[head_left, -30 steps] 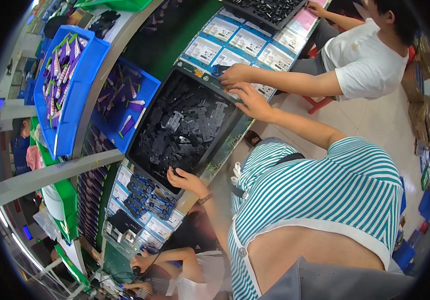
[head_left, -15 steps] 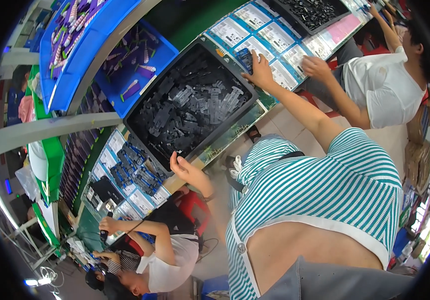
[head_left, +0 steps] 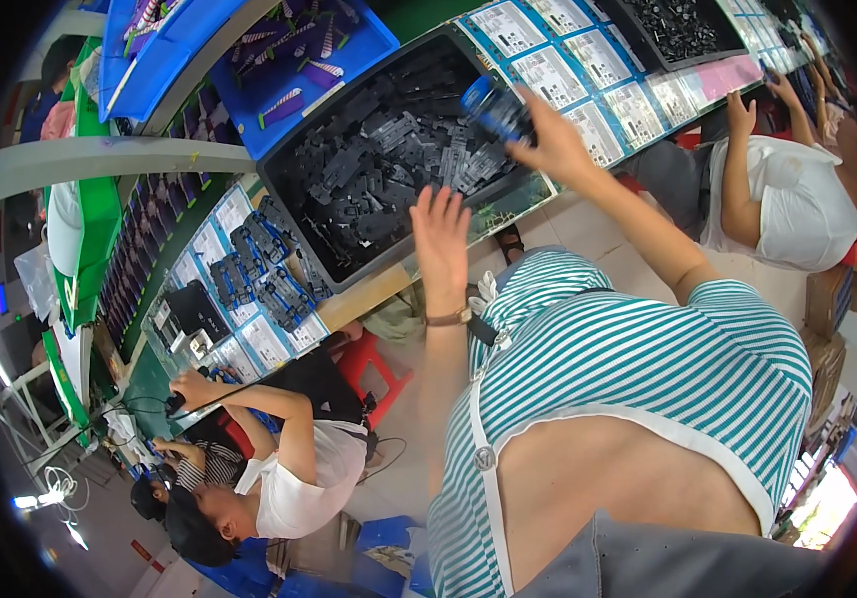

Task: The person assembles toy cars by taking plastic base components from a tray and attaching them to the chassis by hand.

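My right hand (head_left: 560, 145) grips a blue and black plastic part (head_left: 496, 110), blurred by motion, over the right side of a black bin (head_left: 334, 274). That bin is heaped with flat black plastic pieces (head_left: 368, 169), some of them shinier grey-black. My left hand (head_left: 440, 234) is raised in front of the bin's near edge, its fingers stretched up and nothing in it. A brown band circles the left wrist.
Left of the bin, similar blue and black parts (head_left: 264, 264) lie on printed sheets. More sheets (head_left: 583, 60) and a bin of small black pieces (head_left: 678, 30) are at right. Blue bins (head_left: 373, 40) hold purple striped pieces. Co-workers sit at left (head_left: 309, 463) and right (head_left: 787, 194).
My right hand has lifted the blue and black part off the sheets and brought it left over the bin. My left hand has moved right and up, fingers straightened.
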Tool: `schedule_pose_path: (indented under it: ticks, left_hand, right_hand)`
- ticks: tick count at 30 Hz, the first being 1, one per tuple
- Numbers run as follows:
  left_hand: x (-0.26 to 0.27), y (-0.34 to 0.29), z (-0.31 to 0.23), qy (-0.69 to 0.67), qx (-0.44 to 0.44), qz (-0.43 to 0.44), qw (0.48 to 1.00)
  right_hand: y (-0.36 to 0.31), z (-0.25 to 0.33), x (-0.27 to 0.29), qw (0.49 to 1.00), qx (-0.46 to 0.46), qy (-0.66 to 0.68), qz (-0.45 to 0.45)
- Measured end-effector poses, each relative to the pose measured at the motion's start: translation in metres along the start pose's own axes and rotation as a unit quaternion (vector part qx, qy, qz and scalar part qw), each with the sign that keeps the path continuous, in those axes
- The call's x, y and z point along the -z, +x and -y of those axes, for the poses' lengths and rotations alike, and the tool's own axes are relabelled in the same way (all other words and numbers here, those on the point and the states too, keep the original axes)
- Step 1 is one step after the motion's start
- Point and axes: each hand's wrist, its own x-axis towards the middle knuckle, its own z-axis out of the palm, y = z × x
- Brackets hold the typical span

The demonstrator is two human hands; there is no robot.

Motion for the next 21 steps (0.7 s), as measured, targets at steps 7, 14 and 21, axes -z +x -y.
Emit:
schedule_pose_path:
  ticks: [7,14,21]
  left_hand:
    - [0.012,0.000,0.005,-0.087,-0.013,0.003,0.996]
    - [0.057,-0.014,-0.019,-0.178,-0.035,-0.018,0.983]
    - [0.067,-0.038,-0.036,-0.196,-0.073,-0.062,0.976]
  right_hand:
    - [-0.054,0.072,-0.061,0.972,0.117,0.072,0.188]
    - [0.037,0.016,-0.082,0.940,0.317,-0.097,0.087]
    - [0.075,-0.041,-0.101,0.882,0.358,-0.188,0.242]
